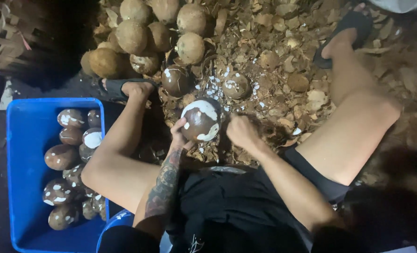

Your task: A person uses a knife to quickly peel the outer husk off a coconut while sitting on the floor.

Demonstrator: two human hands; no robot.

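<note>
Two hands met over a single coconut (pixel 201 120), a dark brown peeled one with white patches where the skin had been shaved away, held between the seated person's knees just in front of the lap. The left hand (pixel 179 137) cupped it from below and from its left side, fingers wrapped on the shell, so it was the nearer and the supporting hand; the right hand (pixel 240 131) was closed in a fist touching the coconut's right flank, and whether it gripped a tool could not be told, since nothing showed past the knuckles. The nut looked nearly round, with no clear long axis, and sat directly ahead of both wrists. To the person's left stood a blue plastic crate (pixel 16 154) holding a batch of similarly peeled brown-and-white coconuts (pixel 60 157). Just beyond the held nut two more partly peeled ones (pixel 175 80) lay on a bed of brown shell chips (pixel 283 61) flecked with white shavings. Farther off rose a heap of unpeeled, tan, fibrous coconuts (pixel 133 35). A foot in a black sandal (pixel 117 89) rested by that heap, the other sandal (pixel 344 30) well out to the right. No packages, labels or signs were visible anywhere.
</note>
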